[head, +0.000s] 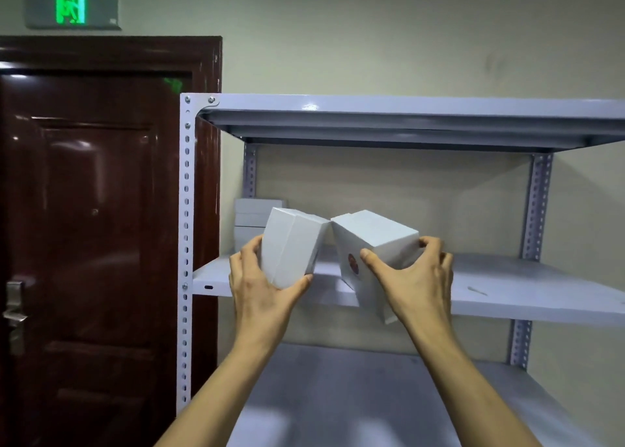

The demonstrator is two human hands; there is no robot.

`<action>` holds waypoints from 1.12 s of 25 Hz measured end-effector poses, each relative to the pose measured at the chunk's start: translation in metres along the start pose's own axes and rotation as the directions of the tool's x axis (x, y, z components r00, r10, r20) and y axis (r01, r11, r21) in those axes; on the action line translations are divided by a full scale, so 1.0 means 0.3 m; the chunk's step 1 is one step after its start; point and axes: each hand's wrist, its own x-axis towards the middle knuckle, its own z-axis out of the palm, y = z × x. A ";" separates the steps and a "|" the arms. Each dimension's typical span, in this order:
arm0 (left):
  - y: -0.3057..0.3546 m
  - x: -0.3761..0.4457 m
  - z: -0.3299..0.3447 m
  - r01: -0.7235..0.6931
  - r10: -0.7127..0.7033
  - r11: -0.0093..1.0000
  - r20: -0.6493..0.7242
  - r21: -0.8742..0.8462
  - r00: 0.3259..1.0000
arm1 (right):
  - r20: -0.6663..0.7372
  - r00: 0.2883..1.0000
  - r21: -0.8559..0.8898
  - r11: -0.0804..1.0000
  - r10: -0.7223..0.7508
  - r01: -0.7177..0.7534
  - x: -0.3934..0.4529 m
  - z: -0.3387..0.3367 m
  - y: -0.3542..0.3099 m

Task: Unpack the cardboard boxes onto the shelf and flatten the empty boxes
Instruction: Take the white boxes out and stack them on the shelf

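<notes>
A stack (pixel 250 221) at the shelf's (pixel 507 287) rear is half hidden. At frame center, left hand (pixel 262 284) grips one white box (pixel 291 247), right hand (pixel 412 277) grips another (pixel 372 240), corners touching above the shelf edge.

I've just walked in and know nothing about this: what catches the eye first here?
Two hands at centre, each gripping a white box: the left hand holds the left box, the right hand the right box, which bears a round sticker. Behind them stands a grey metal shelf; a dark red door is at left.
</notes>
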 end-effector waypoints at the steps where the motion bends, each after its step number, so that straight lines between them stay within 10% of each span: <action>1: -0.014 0.005 0.020 0.015 -0.015 1.000 -0.003 -0.008 1.000 | 0.011 1.000 -0.004 1.000 0.018 -0.017 0.004 0.014 -0.001; 14: -0.075 0.081 0.112 0.072 -0.070 0.997 0.332 0.007 0.941 | 0.175 0.984 -0.300 0.950 -0.029 0.082 0.095 0.129 -0.031; 17: -0.081 0.102 0.084 0.008 -0.006 1.000 0.400 -0.004 0.917 | 0.082 0.958 -0.356 0.890 -0.274 0.285 0.100 0.096 0.006; 20: -0.075 0.132 0.042 -0.198 0.156 0.978 0.413 0.061 0.897 | 0.025 0.735 -0.399 0.667 -0.678 0.629 0.109 0.039 0.059; 24: -0.055 0.185 0.019 -0.677 0.477 0.600 0.490 0.426 0.730 | 0.239 0.439 -0.535 0.260 -0.866 0.804 0.152 -0.008 0.121; 28: -0.074 0.216 0.025 -0.852 0.513 0.224 0.686 0.474 0.517 | 0.534 0.316 -0.572 -0.060 -0.784 0.818 0.174 -0.015 0.156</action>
